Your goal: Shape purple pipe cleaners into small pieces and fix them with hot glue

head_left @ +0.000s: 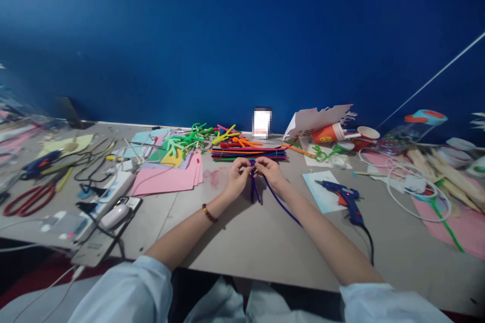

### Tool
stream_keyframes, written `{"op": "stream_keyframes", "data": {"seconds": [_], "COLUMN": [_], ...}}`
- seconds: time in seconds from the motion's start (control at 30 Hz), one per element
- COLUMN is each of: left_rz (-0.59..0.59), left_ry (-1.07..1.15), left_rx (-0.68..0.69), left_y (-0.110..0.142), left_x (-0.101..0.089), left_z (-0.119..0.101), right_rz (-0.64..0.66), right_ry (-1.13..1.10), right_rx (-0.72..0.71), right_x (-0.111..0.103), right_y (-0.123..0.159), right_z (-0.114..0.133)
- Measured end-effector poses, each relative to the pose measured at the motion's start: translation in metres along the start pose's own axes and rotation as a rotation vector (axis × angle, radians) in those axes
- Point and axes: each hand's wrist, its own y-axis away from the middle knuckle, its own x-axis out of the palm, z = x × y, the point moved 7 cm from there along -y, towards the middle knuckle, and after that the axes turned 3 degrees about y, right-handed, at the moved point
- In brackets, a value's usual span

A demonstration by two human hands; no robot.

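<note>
Deep-blue wall (242, 35) rises behind a grey work table (231, 247) crowded with craft supplies; our single head view gives the following. Just beyond the hands lies a flat bundle of multicoloured pipe cleaners (248, 154), with twisted green pipe cleaners (185, 142) behind it and a stack of pink paper (166, 180) to the left. On the right, a blue hot glue gun (343, 199) rests partly on a pale card (322, 192), while red-handled scissors (28, 201) lie at far left. We observe the left hand (238, 177), with a bead bracelet (209, 213) on its wrist, and the right hand (270, 171) brought close together at mid-table, neither spread nor pressed palm to palm. Their fingertips (253, 160) pinch a purple pipe cleaner (278, 202) at a small twisted loop, though the exact finger placement is partly hidden. From the loop, a short end hangs toward us between the wrists, and the long tail runs diagonally down and right alongside the right forearm (303, 217). We therefore record the right hand as nearer the long free tail.
</note>
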Motion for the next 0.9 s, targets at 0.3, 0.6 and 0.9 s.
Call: {"op": "stream_keyframes", "data": {"seconds": [0.3,0.6,0.9], "left_rz": [0.009,0.009,0.061], "left_ry": [-0.002,0.091,0.167], "left_rx": [-0.008,-0.052,-0.096], "left_y": [-0.002,-0.0013,-0.0021], "left_x": [0.0015,0.0033,0.0071], "left_z": [-0.0028,-0.0042,-0.0034], "right_rz": [0.04,0.009,0.055], "right_ry": [-0.196,-0.268,-0.18], "right_rx": [0.11,0.158,0.15], "right_x": [0.0053,0.0005,0.009], "right_y": [0.0036,0.0012,0.0051], "right_z": [0.0046,-0.0042,0.0017]}}
